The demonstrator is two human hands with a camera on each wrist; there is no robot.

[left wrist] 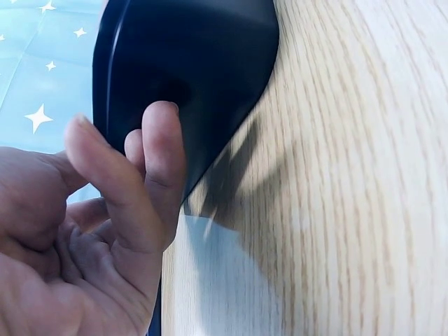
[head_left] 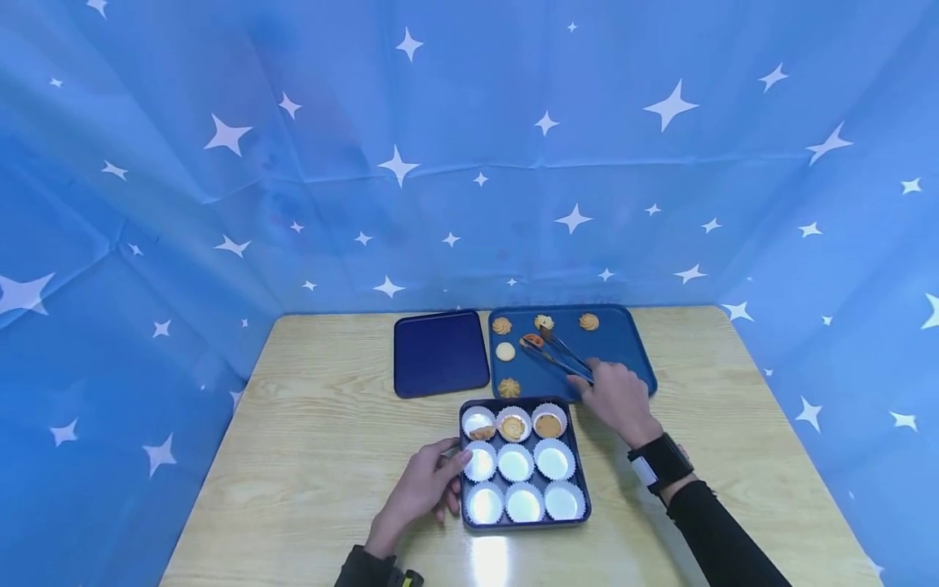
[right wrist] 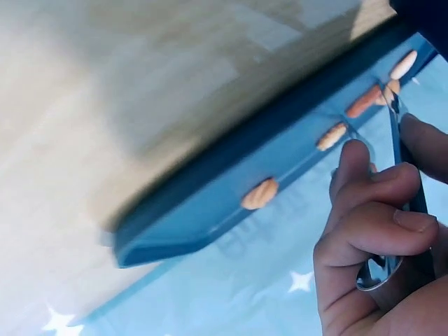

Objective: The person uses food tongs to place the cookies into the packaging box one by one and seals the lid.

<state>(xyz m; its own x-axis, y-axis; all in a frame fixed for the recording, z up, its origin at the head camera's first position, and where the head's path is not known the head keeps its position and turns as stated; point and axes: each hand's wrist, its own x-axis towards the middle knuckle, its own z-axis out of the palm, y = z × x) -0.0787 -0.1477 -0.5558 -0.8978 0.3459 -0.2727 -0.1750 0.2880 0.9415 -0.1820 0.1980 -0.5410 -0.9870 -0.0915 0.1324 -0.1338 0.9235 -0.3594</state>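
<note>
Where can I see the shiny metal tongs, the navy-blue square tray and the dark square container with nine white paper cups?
Shiny metal tongs (head_left: 553, 359): head view, middle of the nearer arm.
Navy-blue square tray (head_left: 441, 355): head view, bare middle.
Dark square container (head_left: 526, 528): head view, front wall.

Got a bright blue backdrop splashed with white four-pointed stars, plus a pale wood-grain tabletop. Also got a navy tray, a lighter blue tray, white cups and mostly golden-tan cookies.

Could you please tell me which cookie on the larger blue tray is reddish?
The reddish cookie lies at the tips of the tongs, beside the smooth pale cookie; the others there are pale or golden.
</note>
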